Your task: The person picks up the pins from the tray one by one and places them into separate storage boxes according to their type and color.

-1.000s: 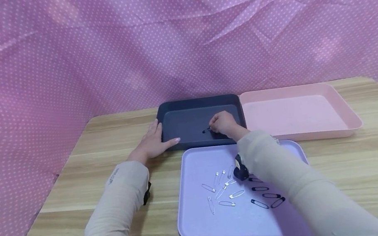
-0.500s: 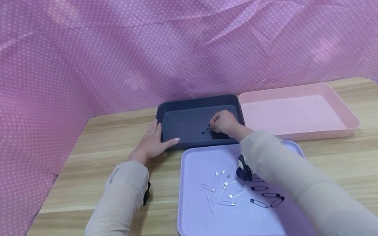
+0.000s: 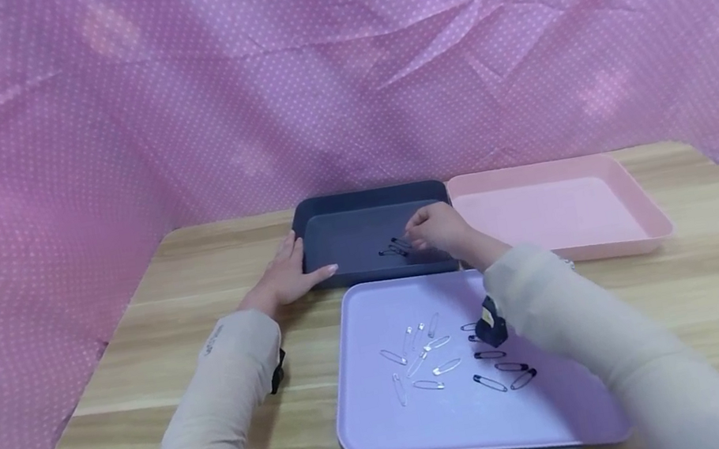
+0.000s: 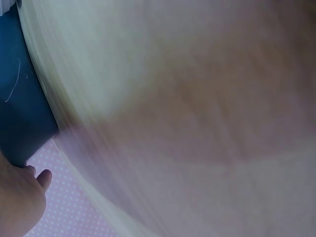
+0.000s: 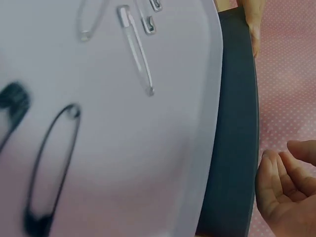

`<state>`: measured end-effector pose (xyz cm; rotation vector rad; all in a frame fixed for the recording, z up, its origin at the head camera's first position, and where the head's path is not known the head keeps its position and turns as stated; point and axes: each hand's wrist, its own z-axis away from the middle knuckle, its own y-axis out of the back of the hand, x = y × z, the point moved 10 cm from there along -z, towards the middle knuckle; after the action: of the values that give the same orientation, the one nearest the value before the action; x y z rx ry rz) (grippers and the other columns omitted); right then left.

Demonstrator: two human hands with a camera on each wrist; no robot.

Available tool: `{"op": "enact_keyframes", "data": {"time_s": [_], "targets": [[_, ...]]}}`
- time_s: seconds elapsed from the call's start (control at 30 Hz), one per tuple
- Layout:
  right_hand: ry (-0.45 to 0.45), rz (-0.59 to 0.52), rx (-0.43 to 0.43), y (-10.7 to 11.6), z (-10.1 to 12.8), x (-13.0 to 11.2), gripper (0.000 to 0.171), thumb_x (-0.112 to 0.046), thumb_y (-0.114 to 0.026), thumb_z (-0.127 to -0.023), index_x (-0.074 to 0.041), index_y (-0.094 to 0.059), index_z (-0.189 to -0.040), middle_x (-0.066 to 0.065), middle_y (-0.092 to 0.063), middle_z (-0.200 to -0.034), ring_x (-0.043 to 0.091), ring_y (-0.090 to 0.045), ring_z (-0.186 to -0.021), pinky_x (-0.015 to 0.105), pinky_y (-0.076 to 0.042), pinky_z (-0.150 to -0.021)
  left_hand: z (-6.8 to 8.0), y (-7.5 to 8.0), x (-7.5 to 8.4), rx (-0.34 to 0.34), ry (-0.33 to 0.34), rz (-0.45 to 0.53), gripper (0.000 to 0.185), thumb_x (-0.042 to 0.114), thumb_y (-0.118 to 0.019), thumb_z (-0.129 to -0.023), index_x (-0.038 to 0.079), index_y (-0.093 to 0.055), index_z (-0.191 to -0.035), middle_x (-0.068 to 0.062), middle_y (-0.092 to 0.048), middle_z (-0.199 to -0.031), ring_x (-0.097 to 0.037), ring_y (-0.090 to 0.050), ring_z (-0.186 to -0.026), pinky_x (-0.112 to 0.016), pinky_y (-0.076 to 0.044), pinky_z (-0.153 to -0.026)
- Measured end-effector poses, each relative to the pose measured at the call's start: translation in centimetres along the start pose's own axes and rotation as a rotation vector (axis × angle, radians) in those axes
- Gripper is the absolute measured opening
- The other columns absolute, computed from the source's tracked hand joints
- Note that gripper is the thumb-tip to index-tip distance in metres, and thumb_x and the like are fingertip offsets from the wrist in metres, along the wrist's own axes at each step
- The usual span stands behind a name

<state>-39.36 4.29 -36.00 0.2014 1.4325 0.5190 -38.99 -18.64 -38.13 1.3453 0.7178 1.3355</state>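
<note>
Several black safety pins (image 3: 393, 251) lie together on the floor of the dark tray (image 3: 348, 239). Just right of them hovers my right hand (image 3: 440, 229), its fingers bent loosely; in the right wrist view a gap shows between thumb and fingers, with no pin there. My left hand (image 3: 285, 275) rests on the dark tray's left wall, fingers extended and thumb along the front rim. Nearer to me, a lilac tray (image 3: 453, 425) bears silver safety pins (image 3: 427, 385) on its left and more black safety pins (image 3: 489, 383) on its right, partly covered by my right sleeve and wrist camera.
A pink tray (image 3: 545, 212) stands against the dark tray's right side. All the trays sit on a wooden table (image 3: 221, 257). Behind hangs a pink dotted cloth (image 3: 323, 102). The left wrist view is mostly blurred.
My right hand has let go of a black safety pin, which now lies beside another in the dark tray, and has drawn slightly right. My left hand keeps its place.
</note>
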Motion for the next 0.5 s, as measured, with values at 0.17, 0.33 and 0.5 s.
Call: {"op": "enact_keyframes", "data": {"time_s": [0.17,0.33,0.5], "targets": [[-0.01,0.03,-0.009,0.7,1.7,-0.2,0.018,-0.011,-0.05,-0.086,0.001,-0.058,-0.096,0.012,-0.059,-0.095,0.022,-0.057,-0.081,0.032,-0.045,-0.074,0.1,-0.1,-0.1,0.003,0.002,0.002,0.104,0.074,-0.032,-0.071,-0.001,-0.002,-0.137,-0.013,0.012,-0.142,-0.026,0.009,-0.128,-0.045,-0.006,-0.101],[0.008,0.038,-0.023,1.1,2.8,0.0,0.018,-0.01,-0.05,-0.086,0.003,-0.058,-0.096,0.014,-0.058,-0.097,0.022,-0.057,-0.082,0.029,-0.047,-0.072,0.0,-0.2,-0.1,0.001,-0.002,-0.016,0.105,0.075,-0.029,-0.071,-0.001,-0.002,-0.137,-0.013,0.012,-0.142,-0.027,0.008,-0.128,-0.046,-0.006,-0.101],[0.011,0.033,-0.034,1.5,3.6,0.2,0.018,-0.01,-0.052,-0.085,0.003,-0.058,-0.095,0.015,-0.058,-0.095,0.02,-0.057,-0.078,0.029,-0.047,-0.069,0.1,0.0,0.1,0.003,-0.001,-0.002,0.104,0.074,-0.031,-0.071,-0.001,-0.001,-0.137,-0.013,0.012,-0.142,-0.026,0.009,-0.128,-0.045,-0.005,-0.101]]}}
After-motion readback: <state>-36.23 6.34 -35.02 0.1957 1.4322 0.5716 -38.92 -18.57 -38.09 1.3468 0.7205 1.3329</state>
